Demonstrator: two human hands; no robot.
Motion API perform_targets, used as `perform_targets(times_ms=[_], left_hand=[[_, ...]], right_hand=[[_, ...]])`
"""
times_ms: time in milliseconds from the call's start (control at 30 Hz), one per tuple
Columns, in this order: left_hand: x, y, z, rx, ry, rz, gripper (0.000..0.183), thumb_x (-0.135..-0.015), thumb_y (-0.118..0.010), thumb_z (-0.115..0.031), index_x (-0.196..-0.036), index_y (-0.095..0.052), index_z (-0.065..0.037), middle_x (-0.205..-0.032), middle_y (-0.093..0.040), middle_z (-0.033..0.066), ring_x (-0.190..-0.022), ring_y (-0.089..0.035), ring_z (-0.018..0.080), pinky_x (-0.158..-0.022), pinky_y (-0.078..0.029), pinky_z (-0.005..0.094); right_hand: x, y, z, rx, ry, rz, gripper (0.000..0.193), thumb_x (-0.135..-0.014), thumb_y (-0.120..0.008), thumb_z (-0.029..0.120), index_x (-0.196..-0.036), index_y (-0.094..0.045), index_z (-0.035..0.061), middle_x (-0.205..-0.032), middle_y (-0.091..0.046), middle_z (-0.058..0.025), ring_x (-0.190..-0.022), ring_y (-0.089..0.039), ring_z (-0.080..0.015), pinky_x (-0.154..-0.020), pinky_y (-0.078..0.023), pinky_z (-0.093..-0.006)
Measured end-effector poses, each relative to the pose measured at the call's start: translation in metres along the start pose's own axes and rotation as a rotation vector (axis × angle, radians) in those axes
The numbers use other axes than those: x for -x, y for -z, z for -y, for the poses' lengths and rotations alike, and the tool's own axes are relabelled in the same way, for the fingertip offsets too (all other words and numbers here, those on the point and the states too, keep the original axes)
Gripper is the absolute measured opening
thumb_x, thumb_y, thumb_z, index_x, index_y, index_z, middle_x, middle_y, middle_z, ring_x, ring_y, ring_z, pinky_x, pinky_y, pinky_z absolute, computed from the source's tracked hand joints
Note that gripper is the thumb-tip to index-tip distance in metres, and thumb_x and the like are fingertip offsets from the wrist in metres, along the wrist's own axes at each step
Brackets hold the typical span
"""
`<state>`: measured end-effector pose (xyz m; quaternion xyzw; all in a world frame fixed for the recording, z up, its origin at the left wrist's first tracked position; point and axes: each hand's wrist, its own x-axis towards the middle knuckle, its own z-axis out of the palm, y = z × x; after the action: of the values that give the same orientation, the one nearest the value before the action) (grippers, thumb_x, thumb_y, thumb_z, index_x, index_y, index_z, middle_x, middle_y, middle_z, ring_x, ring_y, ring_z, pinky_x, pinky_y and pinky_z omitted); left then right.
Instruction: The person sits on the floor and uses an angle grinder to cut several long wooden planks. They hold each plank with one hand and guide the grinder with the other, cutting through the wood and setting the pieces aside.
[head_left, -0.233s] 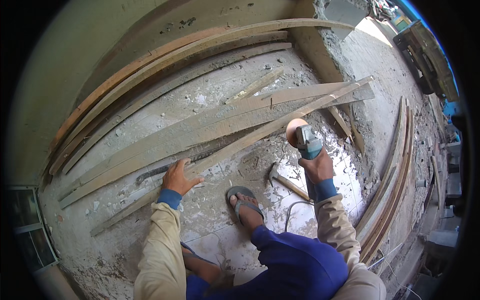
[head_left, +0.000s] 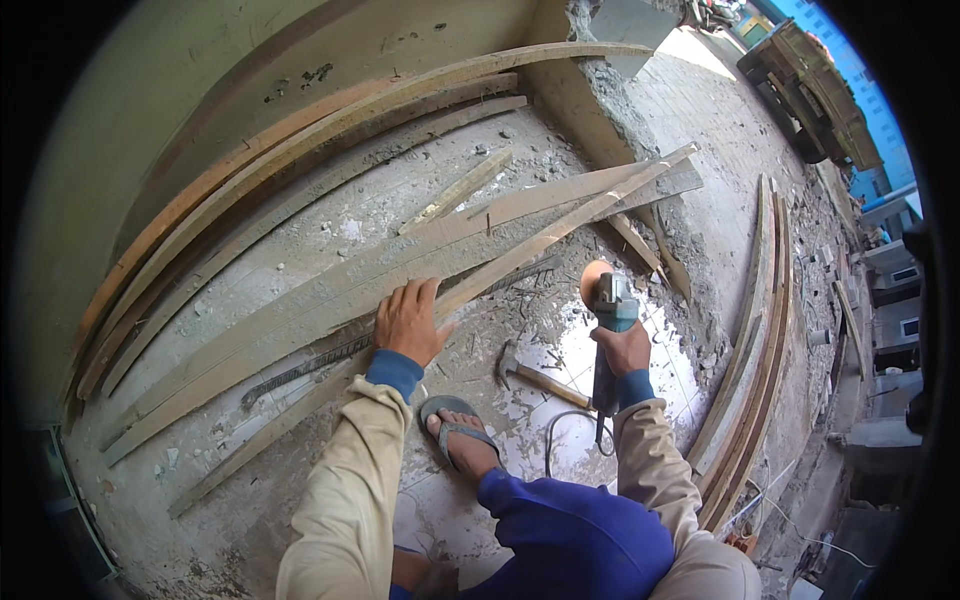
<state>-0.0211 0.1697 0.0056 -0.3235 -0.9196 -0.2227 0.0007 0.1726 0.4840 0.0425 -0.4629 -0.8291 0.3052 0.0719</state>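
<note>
A long, narrow wooden strip point(head_left: 555, 235) lies slantwise across wider boards. My left hand point(head_left: 410, 320) is closed over its middle, fingers across the far edge and thumb at the near side. In my right hand point(head_left: 624, 350) is a green and grey angle grinder point(head_left: 616, 312), gripped round its body. Its orange-brown disc point(head_left: 594, 280) faces up and stands apart from the strip, on the near side. Below the grinder, a claw hammer point(head_left: 545, 382) with a wooden handle rests on the dusty tiles.
Wide boards point(head_left: 340, 290) lie beyond the strip, with a ridged dark metal bar point(head_left: 310, 368) beside them. More long planks point(head_left: 300, 130) line the wall. Another plank stack point(head_left: 745, 370) is at right. The black power cord point(head_left: 549, 440) loops near my sandalled foot point(head_left: 462, 435). Rubble covers the floor.
My left hand has moved right and farther away along the wooden strip. The grinder has drawn back from the strip, widening the gap. The whole view has shifted.
</note>
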Motion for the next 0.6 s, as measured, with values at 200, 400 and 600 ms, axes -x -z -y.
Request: perform_targets(times_ms=[200, 400, 600], left_hand=[[-0.074, -0.028, -0.052, -0.005, 0.111, 0.302, 0.052, -0.089, -0.082, -0.039, -0.125, -0.063, -0.007, -0.123, -0.071, 0.0173, -0.11, -0.071, 0.0415, -0.094, -0.055, 0.0537], [-0.058, 0.084, -0.043, 0.101, 0.228, 0.022, 0.047, -0.089, -0.08, -0.038, -0.119, -0.07, -0.003, -0.101, -0.077, 0.0228, -0.099, -0.073, 0.0442, -0.089, -0.057, 0.0532], [-0.044, 0.352, -0.032, 0.061, 0.005, -0.565, 0.052, -0.089, -0.084, -0.035, -0.126, -0.073, 0.0, -0.096, -0.079, 0.022, -0.085, -0.077, 0.0274, -0.079, -0.059, 0.039]], right_hand=[[0.009, -0.006, -0.03, -0.008, -0.076, 0.0, 0.062, -0.065, -0.083, 0.037, -0.11, -0.072, -0.0049, -0.102, -0.077, -0.0228, -0.093, -0.075, -0.0374, -0.088, -0.058, -0.0427], [0.012, -0.012, -0.028, -0.05, -0.051, 0.023, 0.057, -0.066, -0.081, 0.033, -0.109, -0.073, -0.0031, -0.097, -0.077, -0.0209, -0.09, -0.075, -0.0367, -0.085, -0.058, -0.0438], [0.02, -0.009, -0.03, -0.16, 0.023, 0.029, 0.054, -0.067, -0.079, 0.03, -0.11, -0.07, -0.0028, -0.098, -0.076, -0.0194, -0.089, -0.074, -0.034, -0.085, -0.057, -0.0419]])
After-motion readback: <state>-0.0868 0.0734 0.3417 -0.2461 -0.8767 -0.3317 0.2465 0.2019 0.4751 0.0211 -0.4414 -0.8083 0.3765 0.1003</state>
